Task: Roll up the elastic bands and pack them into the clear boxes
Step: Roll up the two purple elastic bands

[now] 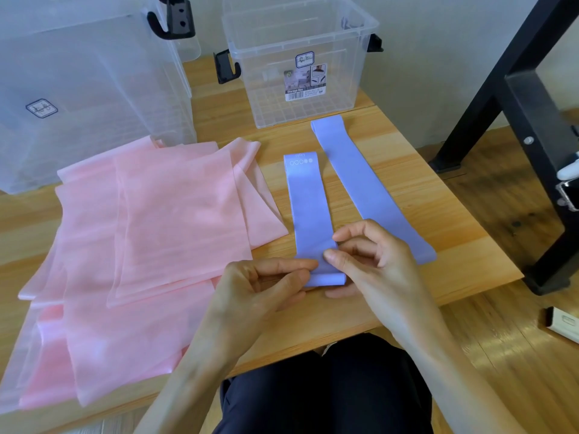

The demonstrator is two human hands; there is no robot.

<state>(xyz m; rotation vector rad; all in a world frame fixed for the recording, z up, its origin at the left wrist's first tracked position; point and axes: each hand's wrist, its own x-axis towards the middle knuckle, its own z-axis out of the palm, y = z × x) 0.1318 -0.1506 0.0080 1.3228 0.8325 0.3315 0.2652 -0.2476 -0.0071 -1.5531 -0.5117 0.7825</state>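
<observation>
Pinching from both sides, my left hand [266,277] and my right hand [369,261] hold the near end of the shorter purple band [308,211], where the first fold of a roll [326,279] has been turned over; my thumbs and forefingers meet on top of it, and my other fingers curl under, so I cannot tell how much of the roll they cover. Taking that band as my landmark: far to its left and behind stands a large clear box [94,89], its left side cut off by the frame edge and its walls hazy. Just left of the band lies a heap of pink bands [150,230], overlapping so that I cannot count them, the nearest running off the table edge [313,327] and out of view. Straight behind the band stands the smaller clear box [297,57] with a label and black latches; something dark inside at its far right corner is too blurred to name. Just right of the band, close beside it, lies the longer purple band [366,183] flat, its near end partly hidden by my right hand. Well to the right rises a black metal frame [517,104].
</observation>
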